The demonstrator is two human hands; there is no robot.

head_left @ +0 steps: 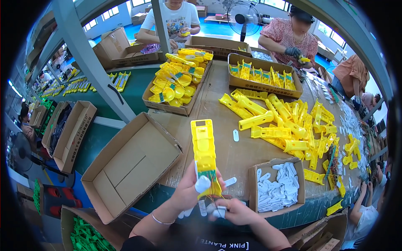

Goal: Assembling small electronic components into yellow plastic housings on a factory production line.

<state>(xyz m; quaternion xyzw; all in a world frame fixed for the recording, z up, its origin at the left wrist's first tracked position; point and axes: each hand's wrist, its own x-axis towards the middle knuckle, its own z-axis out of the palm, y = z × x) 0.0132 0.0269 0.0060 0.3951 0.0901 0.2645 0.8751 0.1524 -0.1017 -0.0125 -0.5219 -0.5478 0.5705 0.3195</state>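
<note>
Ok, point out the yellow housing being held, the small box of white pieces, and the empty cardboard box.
yellow housing (204, 146), head view, middle of its long yellow body.
small box of white pieces (253, 190), head view, its left cardboard wall.
empty cardboard box (138, 157), head view, its bare floor.

Empty brown cardboard box (132, 165) left, small carton of white parts (277, 187) right, yellow-filled trays (178, 81) behind

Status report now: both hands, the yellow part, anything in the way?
Left hand grips yellow housing, upright. Right hand holds small white pieces below it. Nothing in the way.
</note>
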